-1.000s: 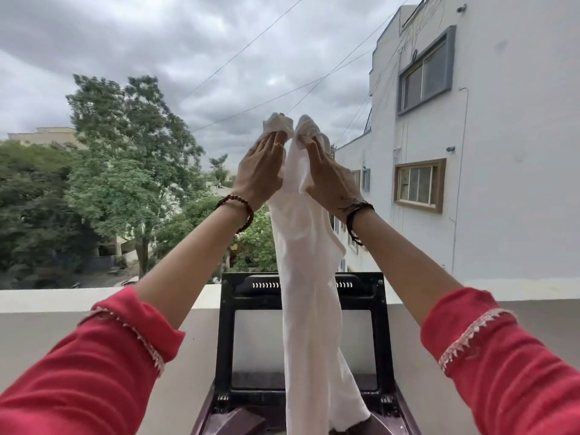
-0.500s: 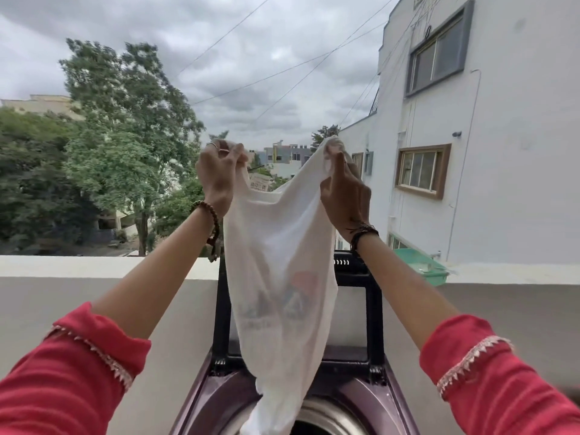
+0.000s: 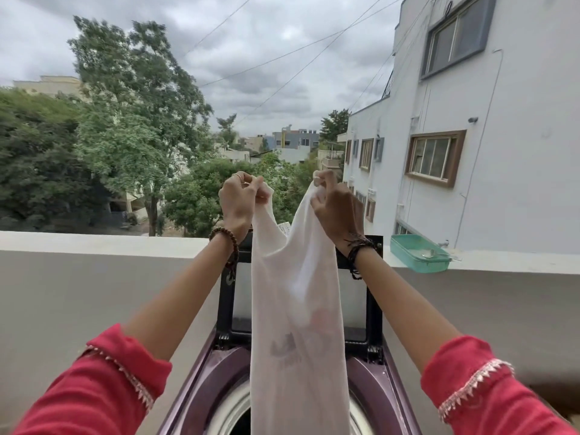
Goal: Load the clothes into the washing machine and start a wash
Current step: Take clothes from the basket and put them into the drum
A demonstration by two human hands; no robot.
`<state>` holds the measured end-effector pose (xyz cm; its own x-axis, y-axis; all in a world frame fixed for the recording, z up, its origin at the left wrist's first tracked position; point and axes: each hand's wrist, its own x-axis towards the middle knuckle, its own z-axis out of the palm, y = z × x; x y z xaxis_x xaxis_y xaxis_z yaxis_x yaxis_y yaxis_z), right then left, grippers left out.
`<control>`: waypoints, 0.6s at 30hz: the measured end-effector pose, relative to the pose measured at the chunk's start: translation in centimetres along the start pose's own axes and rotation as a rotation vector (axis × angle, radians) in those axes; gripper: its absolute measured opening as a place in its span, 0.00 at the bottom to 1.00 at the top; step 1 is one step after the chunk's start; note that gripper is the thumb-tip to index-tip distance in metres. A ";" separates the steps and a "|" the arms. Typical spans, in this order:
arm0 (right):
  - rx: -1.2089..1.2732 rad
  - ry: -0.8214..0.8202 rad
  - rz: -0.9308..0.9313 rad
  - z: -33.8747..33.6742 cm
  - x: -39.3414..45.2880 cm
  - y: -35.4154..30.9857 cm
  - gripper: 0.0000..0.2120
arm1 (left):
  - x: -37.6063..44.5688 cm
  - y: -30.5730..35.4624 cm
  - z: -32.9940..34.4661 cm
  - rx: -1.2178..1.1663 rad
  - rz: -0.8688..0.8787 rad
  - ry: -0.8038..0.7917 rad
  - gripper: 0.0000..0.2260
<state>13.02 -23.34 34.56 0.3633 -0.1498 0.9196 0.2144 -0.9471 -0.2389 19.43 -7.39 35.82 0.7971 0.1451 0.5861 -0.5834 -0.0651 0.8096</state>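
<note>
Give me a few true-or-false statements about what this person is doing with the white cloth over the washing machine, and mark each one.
1. Both hands hold the white garment up by its top edge. True: the left hand and the right hand each pinch a corner.
2. The washing machine's lid is closed. False: it stands raised behind the garment, and the drum opening shows below.
3. The garment hangs above the open drum. True.
4. The green tray sits on top of the washing machine. False: it rests on the parapet wall, to the right of the machine.
5. The garment is plain, with no print. False: a faint print shows through its lower part.
</note>
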 end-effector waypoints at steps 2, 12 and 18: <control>-0.008 0.096 0.049 -0.5 -0.9 0.9 0.08 | -0.8 -1.3 -0.7 0.076 0.051 0.121 0.08; 0.111 0.160 0.261 -1.4 -5.6 2.5 0.05 | -6.3 -5.7 -1.5 0.187 0.105 0.178 0.09; 0.185 0.153 0.304 -1.0 -7.8 2.1 0.07 | -8.5 -7.6 -1.8 0.084 0.052 0.160 0.11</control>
<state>9.74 -24.41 27.25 0.2990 -0.4698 0.8305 0.2825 -0.7878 -0.5474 16.82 -6.35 24.60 0.7272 0.2941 0.6203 -0.6032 -0.1576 0.7818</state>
